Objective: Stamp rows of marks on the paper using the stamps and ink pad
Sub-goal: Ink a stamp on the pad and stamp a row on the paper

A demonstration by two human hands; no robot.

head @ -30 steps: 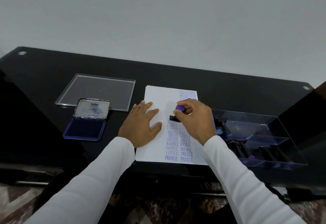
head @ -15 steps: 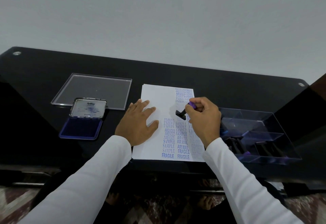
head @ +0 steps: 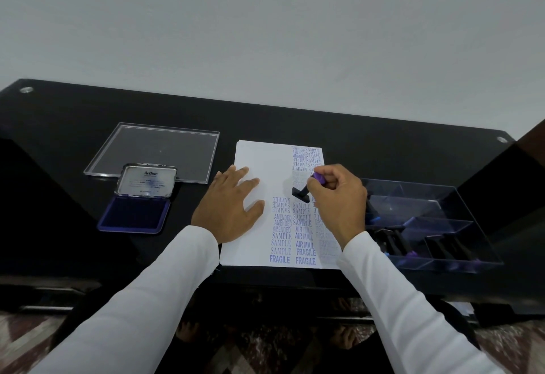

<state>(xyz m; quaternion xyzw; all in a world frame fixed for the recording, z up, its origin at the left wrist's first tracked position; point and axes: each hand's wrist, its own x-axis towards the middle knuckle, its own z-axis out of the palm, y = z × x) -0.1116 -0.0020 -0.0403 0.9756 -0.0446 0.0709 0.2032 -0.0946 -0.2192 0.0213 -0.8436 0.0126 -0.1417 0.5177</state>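
Note:
A white paper (head: 259,161) lies on the black table, with columns of blue stamped words down its right half. My left hand (head: 228,208) rests flat on the paper's left part, fingers spread. My right hand (head: 337,199) grips a stamp (head: 301,192) with a purple handle top and black base, tilted, its base just above or on the paper's middle column. An open ink pad (head: 134,216) with a blue pad and raised lid sits to the left of the paper.
A clear plastic lid (head: 153,149) lies behind the ink pad. A clear compartment tray (head: 442,196) holding several more stamps stands right of the paper. The black glass table (head: 383,129) meets a grey wall at the back; its front edge is near my sleeves.
My right hand lifted the stamp from the paper a second ago, tilted it, and has since brought it slightly lower along the column. My left hand has stayed flat on the paper.

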